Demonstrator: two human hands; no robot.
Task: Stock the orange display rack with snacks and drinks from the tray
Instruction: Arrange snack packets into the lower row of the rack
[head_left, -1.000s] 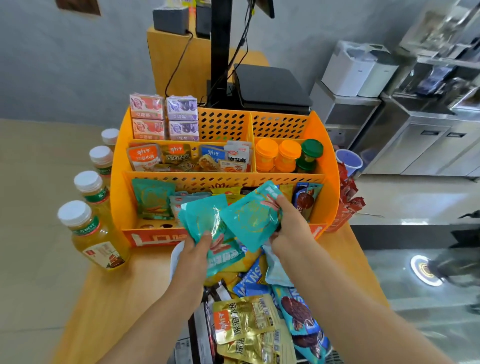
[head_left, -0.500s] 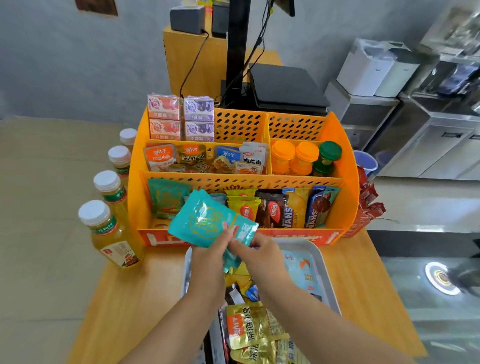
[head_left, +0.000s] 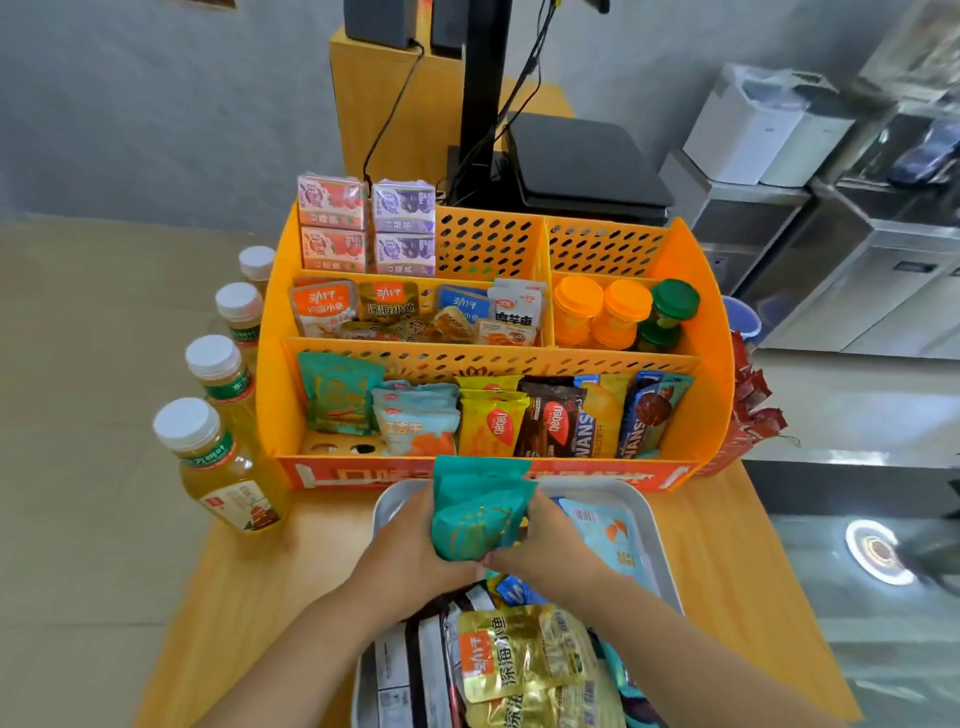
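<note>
Glossy orange plastic rack (head_left: 696, 291), brushed metal tray (head_left: 655, 530), matt wooden table (head_left: 249, 587)

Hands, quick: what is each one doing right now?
Left hand: holding the teal packets.
Right hand: holding the same teal packets from the other side.

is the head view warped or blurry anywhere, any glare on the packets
Head view: wide-angle warp bows the orange rack and the counters at right; the far right edge smears with motion blur; a bright light reflection sits on the floor; glare glints off the gold foil packets in the tray; the teal packets held by both hands stay fairly sharp.
</note>
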